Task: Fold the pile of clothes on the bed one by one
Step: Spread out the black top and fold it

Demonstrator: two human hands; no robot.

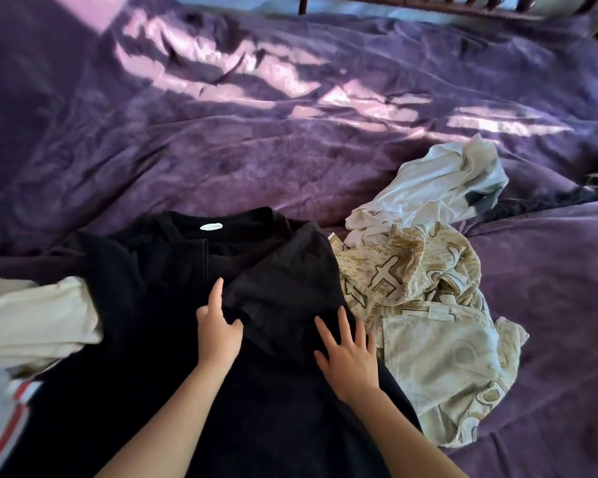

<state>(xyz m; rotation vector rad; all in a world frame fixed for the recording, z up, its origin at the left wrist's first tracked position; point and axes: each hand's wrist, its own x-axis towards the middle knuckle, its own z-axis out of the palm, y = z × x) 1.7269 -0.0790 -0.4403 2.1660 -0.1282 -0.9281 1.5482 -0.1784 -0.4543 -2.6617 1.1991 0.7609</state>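
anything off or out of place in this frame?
Nothing is damaged or spilled. The white garment and the beige patterned garment lie crumpled in a heap right of the black shirt, not yet folded. The beige one shows a label, so it may be inside out. The left hand and right hand rest on the shirt.

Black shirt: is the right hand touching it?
Touching. The head view shows the right hand lying flat, fingers spread, right on top of the black shirt, with no gap between them.
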